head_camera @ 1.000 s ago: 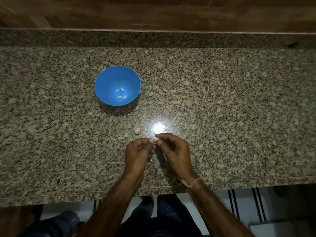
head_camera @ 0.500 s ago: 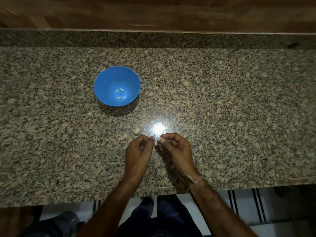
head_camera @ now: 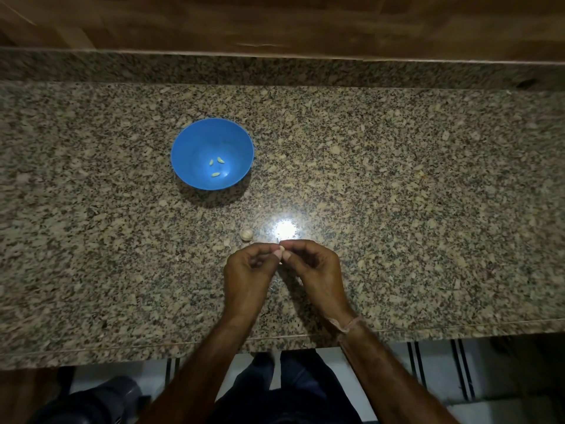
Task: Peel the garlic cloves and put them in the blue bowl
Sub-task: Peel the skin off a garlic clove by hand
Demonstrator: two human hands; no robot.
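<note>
Head view, three peeled cloves (head_camera: 216,174) in blue bowl (head_camera: 183,142) at eleven o'clock, my left hand (head_camera: 247,270) and right hand (head_camera: 315,270) pinching one clove (head_camera: 281,248), axis unclear.

Near the counter's (head_camera: 397,209) front edge, the left hand (head_camera: 247,270) and right hand (head_camera: 315,267) pinch a garlic clove (head_camera: 281,248) between them. A garlic piece (head_camera: 246,234) lies just beyond; farther back, the blue bowl (head_camera: 195,148) holds three peeled cloves (head_camera: 216,174).

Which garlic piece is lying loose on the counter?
The round pale piece just beyond the left hand. Three cloves lie in the blue bowl; a held clove is pinched between it and the right hand.
</note>
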